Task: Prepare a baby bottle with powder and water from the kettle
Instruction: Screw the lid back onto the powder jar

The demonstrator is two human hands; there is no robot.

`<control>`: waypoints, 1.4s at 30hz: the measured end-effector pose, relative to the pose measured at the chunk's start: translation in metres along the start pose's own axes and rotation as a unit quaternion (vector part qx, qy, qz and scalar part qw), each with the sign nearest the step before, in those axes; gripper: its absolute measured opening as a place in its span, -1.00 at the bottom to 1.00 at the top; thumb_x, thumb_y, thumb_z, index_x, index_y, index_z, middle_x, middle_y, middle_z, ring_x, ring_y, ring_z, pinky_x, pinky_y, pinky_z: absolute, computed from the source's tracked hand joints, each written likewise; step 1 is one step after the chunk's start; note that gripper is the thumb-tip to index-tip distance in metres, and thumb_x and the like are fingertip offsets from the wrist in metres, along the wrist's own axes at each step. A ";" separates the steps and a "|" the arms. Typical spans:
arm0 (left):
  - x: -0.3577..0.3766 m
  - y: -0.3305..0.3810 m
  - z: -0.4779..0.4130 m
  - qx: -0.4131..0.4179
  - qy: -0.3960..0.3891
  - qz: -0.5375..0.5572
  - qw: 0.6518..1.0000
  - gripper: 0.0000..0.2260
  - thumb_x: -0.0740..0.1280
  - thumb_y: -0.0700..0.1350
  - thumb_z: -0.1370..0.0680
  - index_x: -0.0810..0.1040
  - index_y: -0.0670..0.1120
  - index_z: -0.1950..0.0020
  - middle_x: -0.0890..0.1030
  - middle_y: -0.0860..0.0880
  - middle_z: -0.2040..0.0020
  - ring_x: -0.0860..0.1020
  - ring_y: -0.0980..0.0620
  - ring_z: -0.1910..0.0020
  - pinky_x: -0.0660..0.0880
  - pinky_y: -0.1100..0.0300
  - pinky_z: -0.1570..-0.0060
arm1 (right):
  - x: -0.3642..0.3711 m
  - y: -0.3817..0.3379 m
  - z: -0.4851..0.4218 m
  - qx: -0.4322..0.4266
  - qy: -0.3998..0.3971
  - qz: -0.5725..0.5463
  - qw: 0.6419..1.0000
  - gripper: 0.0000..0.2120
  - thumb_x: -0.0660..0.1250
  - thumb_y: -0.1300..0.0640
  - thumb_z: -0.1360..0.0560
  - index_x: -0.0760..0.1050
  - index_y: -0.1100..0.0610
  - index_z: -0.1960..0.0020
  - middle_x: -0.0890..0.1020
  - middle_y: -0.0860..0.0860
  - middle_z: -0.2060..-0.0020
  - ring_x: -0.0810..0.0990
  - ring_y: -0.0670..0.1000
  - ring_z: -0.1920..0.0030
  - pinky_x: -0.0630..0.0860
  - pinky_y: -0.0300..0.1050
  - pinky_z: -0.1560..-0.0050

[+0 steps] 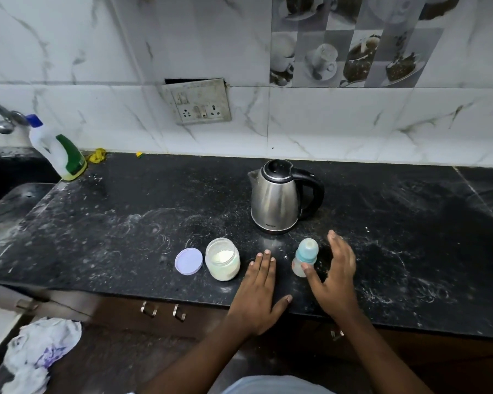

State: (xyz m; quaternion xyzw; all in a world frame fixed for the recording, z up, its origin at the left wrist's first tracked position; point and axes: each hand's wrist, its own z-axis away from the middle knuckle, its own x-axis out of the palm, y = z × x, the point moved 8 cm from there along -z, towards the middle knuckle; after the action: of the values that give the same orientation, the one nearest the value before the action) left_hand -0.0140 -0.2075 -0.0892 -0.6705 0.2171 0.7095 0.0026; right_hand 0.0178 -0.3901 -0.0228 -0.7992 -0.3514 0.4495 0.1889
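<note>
Bottle (306,251) alone, one kettle (276,194), one jar (222,260), two hands (258,291) (333,277)

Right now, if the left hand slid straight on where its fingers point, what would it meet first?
Probably the kettle: the left hand lies flat on the counter, fingers aimed at the kettle's base, with bare counter between.

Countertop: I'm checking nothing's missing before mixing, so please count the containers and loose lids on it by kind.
Kettle: 1
Powder jar: 1
Loose lid: 1
Bottles: 2, baby bottle and cleaner bottle
Total: 5
</note>
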 end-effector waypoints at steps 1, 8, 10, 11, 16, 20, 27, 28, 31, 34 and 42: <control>-0.010 0.003 0.007 0.010 0.032 0.001 0.999 -0.19 0.01 0.35 -0.68 -0.06 -0.20 -0.71 -0.21 -0.13 -0.72 -0.34 -0.03 -0.68 -0.19 -0.03 -0.67 | -0.002 -0.003 0.000 -0.003 0.009 0.003 1.000 -0.27 0.32 -0.14 -0.54 0.16 0.10 -0.59 0.30 0.10 -0.58 0.23 0.20 -0.58 0.13 0.24 -0.56; -0.093 -0.035 0.044 0.030 0.244 0.024 0.969 -0.30 0.24 0.13 -0.69 0.18 -0.32 -0.64 0.05 -0.32 -0.69 0.01 -0.26 -0.70 0.01 -0.14 -0.67 | 0.006 -0.053 -0.002 -0.106 0.031 -0.038 0.993 -0.42 0.39 -0.01 -0.52 0.33 0.21 -0.44 0.48 0.20 -0.42 0.38 0.18 -0.48 0.28 0.26 -0.49; -0.116 -0.069 0.046 -0.019 0.271 0.020 0.962 -0.32 0.23 0.09 -0.69 0.16 -0.33 -0.65 0.02 -0.34 -0.69 -0.02 -0.28 -0.70 -0.06 -0.12 -0.67 | 0.020 -0.071 0.000 -0.149 0.004 -0.039 0.988 -0.44 0.41 0.00 -0.52 0.35 0.17 -0.42 0.51 0.21 -0.39 0.45 0.21 -0.43 0.36 0.31 -0.40; -0.124 -0.087 0.046 -0.051 0.270 0.021 0.961 -0.34 0.19 0.09 -0.70 0.14 -0.31 -0.66 -0.01 -0.31 -0.70 -0.06 -0.25 -0.71 -0.10 -0.09 -0.68 | 0.026 -0.080 0.001 -0.164 -0.007 -0.037 0.986 -0.45 0.41 -0.01 -0.52 0.36 0.16 -0.42 0.52 0.19 -0.39 0.48 0.24 -0.39 0.37 0.28 -0.39; -0.123 -0.181 0.041 -0.165 0.157 0.107 0.968 -0.35 0.04 0.09 -0.64 0.13 -0.15 -0.70 -0.08 -0.10 -0.72 -0.10 -0.13 -0.71 -0.08 -0.08 -0.68 | 0.071 -0.103 -0.003 -0.140 -0.096 -0.081 0.982 -0.33 0.42 -0.12 -0.51 0.30 0.12 -0.51 0.45 0.09 -0.47 0.42 0.12 -0.45 0.30 0.13 -0.46; -0.099 -0.217 0.033 -0.213 -0.003 0.090 0.973 -0.26 0.25 0.20 -0.57 0.21 -0.10 -0.68 -0.04 -0.11 -0.73 0.09 -0.21 -0.69 0.09 -0.15 -0.63 | 0.132 -0.096 0.002 -0.007 -0.245 -0.102 0.964 -0.02 0.43 -0.34 -0.41 0.11 0.03 -0.64 0.23 -0.10 -0.59 0.21 -0.03 -0.58 0.13 0.06 -0.54; -0.074 -0.220 0.024 -0.232 -0.117 0.005 0.966 -0.16 0.37 0.38 -0.54 0.12 0.11 -0.71 0.01 0.01 -0.74 0.15 -0.22 -0.66 0.06 -0.34 -0.54 | 0.182 -0.091 0.009 0.097 -0.314 -0.102 0.939 0.23 0.44 -0.45 -0.22 0.00 0.06 -0.67 0.18 -0.05 -0.64 0.14 -0.06 -0.61 0.02 -0.11 -0.51; -0.072 -0.221 0.024 -0.230 -0.123 -0.007 0.965 -0.15 0.37 0.37 -0.54 0.10 0.11 -0.71 0.02 0.00 -0.74 0.15 -0.22 -0.65 0.06 -0.32 -0.54 | 0.184 -0.091 0.009 0.107 -0.314 -0.105 0.937 0.25 0.44 -0.45 -0.20 0.00 0.06 -0.67 0.19 -0.04 -0.64 0.15 -0.03 -0.62 0.01 -0.14 -0.50; -0.066 -0.224 0.024 -0.217 -0.113 -0.036 0.969 -0.17 0.33 0.37 -0.56 0.11 0.07 -0.71 0.11 -0.02 -0.72 0.21 -0.19 -0.62 0.12 -0.25 -0.52 | 0.190 -0.093 0.007 0.117 -0.311 -0.100 0.938 0.27 0.51 -0.40 -0.18 0.00 0.07 -0.67 0.21 -0.04 -0.63 0.17 -0.01 -0.62 0.01 -0.15 -0.49; -0.064 -0.227 0.023 -0.204 -0.084 -0.044 0.974 -0.21 0.31 0.34 -0.58 0.15 0.05 -0.70 0.26 -0.04 -0.65 0.29 -0.18 -0.55 0.20 -0.19 -0.46 | 0.197 -0.092 0.007 0.133 -0.302 -0.093 0.939 0.19 0.66 -0.19 -0.26 0.05 0.05 -0.66 0.26 -0.05 -0.60 0.22 -0.01 -0.60 0.06 -0.08 -0.51; -0.123 -0.205 0.020 -0.212 0.213 0.356 0.885 -0.35 0.52 0.08 -0.48 0.37 0.08 -0.52 0.42 -0.01 -0.36 0.48 0.02 -0.32 0.46 0.02 -0.37 | 0.200 -0.086 0.008 0.149 -0.281 -0.095 0.943 0.07 0.67 -0.17 -0.24 0.19 -0.04 -0.60 0.35 -0.09 -0.55 0.29 -0.02 -0.55 0.13 -0.05 -0.49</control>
State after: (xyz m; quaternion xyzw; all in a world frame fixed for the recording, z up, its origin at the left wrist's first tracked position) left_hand 0.0394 0.0195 -0.0337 -0.6675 0.2809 0.5321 -0.4386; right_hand 0.0472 -0.1850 -0.0913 -0.5655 -0.3937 0.6833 0.2416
